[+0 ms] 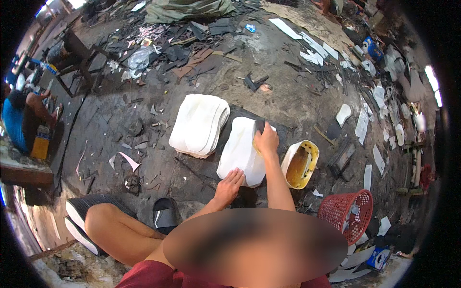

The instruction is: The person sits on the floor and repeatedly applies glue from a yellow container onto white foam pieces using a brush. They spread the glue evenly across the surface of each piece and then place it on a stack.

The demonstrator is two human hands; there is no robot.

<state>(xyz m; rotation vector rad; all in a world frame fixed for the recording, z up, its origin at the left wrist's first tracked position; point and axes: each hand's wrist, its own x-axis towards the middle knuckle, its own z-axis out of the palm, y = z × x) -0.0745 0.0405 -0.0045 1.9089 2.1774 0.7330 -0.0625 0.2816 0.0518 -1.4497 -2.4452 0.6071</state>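
Observation:
A stack of white sheets (240, 149) lies in front of me on a dark board (245, 112). My left hand (229, 188) rests on its near edge, fingers stretched out and pressing down. Over the far right corner of the same stack, my right hand (266, 140) is closed around a small dark tool (260, 126); its working end is mostly hidden. To the left stands a thicker pile of white sheets (199, 122) with rounded corners. Right of my right hand is a cut-open yellow container (314, 165) with a brownish-yellow substance inside.
A red plastic basket (336, 213) stands at my right, and a dark slipper (165, 214) lies near my left arm. Dark scraps (192, 62) and white offcuts (312, 45) litter the far floor. Another person in blue (19, 120) sits at the far left.

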